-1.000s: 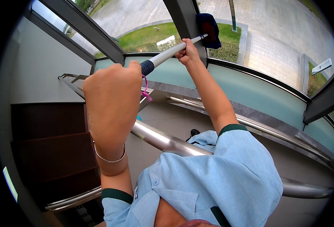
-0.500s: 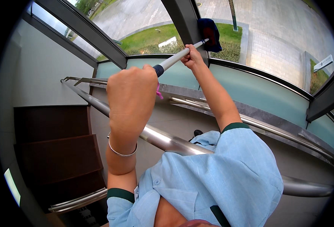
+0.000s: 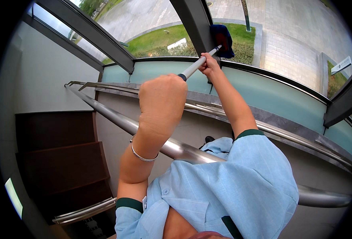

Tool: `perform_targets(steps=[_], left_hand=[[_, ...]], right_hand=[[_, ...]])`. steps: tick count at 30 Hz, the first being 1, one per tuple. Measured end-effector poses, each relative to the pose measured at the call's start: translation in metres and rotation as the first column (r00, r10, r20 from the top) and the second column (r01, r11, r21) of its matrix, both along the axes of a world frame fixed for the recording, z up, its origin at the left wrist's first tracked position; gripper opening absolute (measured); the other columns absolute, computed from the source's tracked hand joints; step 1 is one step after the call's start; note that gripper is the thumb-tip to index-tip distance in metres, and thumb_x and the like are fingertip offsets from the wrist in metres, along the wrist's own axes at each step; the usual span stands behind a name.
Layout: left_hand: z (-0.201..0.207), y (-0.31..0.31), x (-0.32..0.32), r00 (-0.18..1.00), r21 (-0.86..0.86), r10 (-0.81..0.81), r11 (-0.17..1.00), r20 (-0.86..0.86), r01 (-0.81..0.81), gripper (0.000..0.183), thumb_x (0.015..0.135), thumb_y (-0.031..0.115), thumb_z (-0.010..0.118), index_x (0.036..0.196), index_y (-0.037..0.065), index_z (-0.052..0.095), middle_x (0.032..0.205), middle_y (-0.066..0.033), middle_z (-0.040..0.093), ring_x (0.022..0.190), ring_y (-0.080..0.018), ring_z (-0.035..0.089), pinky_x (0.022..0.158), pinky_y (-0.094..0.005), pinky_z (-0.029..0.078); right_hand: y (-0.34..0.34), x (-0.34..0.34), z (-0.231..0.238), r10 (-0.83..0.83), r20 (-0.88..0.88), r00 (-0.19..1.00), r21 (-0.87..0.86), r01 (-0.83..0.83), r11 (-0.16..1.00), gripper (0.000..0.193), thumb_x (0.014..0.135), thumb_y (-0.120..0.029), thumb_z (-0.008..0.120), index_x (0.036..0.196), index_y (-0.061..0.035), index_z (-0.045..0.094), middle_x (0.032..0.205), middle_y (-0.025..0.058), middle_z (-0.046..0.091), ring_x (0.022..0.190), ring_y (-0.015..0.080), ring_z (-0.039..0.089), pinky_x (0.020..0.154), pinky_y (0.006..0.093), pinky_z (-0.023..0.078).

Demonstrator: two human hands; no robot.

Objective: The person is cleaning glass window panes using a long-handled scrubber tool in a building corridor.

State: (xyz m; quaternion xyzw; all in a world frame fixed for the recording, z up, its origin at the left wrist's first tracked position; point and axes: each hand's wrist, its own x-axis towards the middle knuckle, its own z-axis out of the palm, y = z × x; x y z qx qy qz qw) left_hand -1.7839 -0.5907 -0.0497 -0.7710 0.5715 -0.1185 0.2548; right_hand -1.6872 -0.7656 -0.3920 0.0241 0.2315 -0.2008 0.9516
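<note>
A long-handled mop (image 3: 193, 68) with a grey pole runs away from me toward the windows. My left hand (image 3: 163, 97), wearing a silver bangle, is wrapped round the dark grip at its near end. Farther up the pole my right hand (image 3: 209, 65) closes round it, just below the head. The blue and red mop head (image 3: 223, 41) is at the window glass (image 3: 243, 34), beside the right edge of a dark upright frame post (image 3: 198, 28). Whether the pad presses on the glass or the post, I cannot tell.
A thick steel handrail (image 3: 186, 150) crosses under my arms, with thinner rails (image 3: 279, 131) along the grey stone sill beyond. Brown stair steps (image 3: 60, 163) lie to the left by a white wall (image 3: 52, 71). Frosted glass panels (image 3: 271, 83) run below the windows.
Both hands have shifted right and slightly toward me, the left one farther. The mop head has moved a little down along the post. The pole now slopes more steeply.
</note>
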Motion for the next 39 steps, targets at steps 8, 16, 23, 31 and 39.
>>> perform_targets(steps=[8,16,23,31,39], left_hand=[[-0.031,-0.006,-0.011,1.000,-0.002,0.004,1.000,-0.012,-0.004,0.008,0.074,0.008,0.066,0.081,0.003,0.068,0.071,-0.0056,0.064,0.064,-0.0190,0.068,0.051,-0.0298,0.052],[-0.072,-0.006,-0.016,0.999,0.005,-0.048,0.999,0.005,0.048,0.011,0.074,0.007,0.065,0.082,0.001,0.061,0.064,-0.0080,0.064,0.055,-0.0208,0.067,0.048,-0.0304,0.052],[-0.082,-0.004,-0.021,0.993,-0.004,-0.103,0.995,-0.066,0.103,0.014,0.075,0.007,0.065,0.086,-0.001,0.061,0.065,-0.0093,0.063,0.054,-0.0220,0.066,0.047,-0.0317,0.051],[-0.070,0.002,0.010,0.982,-0.052,-0.060,0.997,-0.179,0.051,0.007,0.077,0.010,0.064,0.080,0.004,0.062,0.065,-0.0086,0.064,0.057,-0.0223,0.066,0.050,-0.0328,0.051],[-0.083,-0.008,0.042,0.919,-0.077,-0.032,0.997,-0.394,0.002,0.012,0.081,0.018,0.065,0.081,0.006,0.060,0.065,-0.0128,0.063,0.062,-0.0316,0.065,0.056,-0.0406,0.052]], right_hand=[[-0.001,-0.006,-0.029,0.030,-0.096,0.995,0.031,-0.027,0.999,0.025,0.085,-0.015,0.059,0.066,-0.0092,0.044,0.050,-0.0004,0.031,0.039,0.0099,0.028,0.038,0.0254,0.021],[0.000,-0.014,-0.061,0.042,-0.217,0.975,0.053,-0.031,0.998,0.028,0.085,-0.018,0.061,0.063,-0.0117,0.045,0.049,-0.0025,0.031,0.037,0.0092,0.024,0.036,0.0246,0.017],[0.009,-0.015,-0.078,-0.097,-0.283,0.954,0.041,0.113,0.993,0.025,0.084,-0.021,0.065,0.068,-0.0105,0.050,0.050,0.0002,0.042,0.036,0.0098,0.027,0.037,0.0252,0.021],[0.011,-0.017,-0.070,-0.104,-0.329,0.939,-0.018,0.104,0.994,0.032,0.080,-0.011,0.066,0.062,-0.0126,0.040,0.050,-0.0025,0.033,0.037,0.0093,0.028,0.036,0.0267,0.021],[-0.011,-0.080,-0.092,-0.178,-0.357,0.917,-0.085,0.158,0.984,0.031,0.078,-0.014,0.069,0.064,-0.0125,0.042,0.050,-0.0004,0.035,0.036,0.0106,0.029,0.037,0.0276,0.020]])
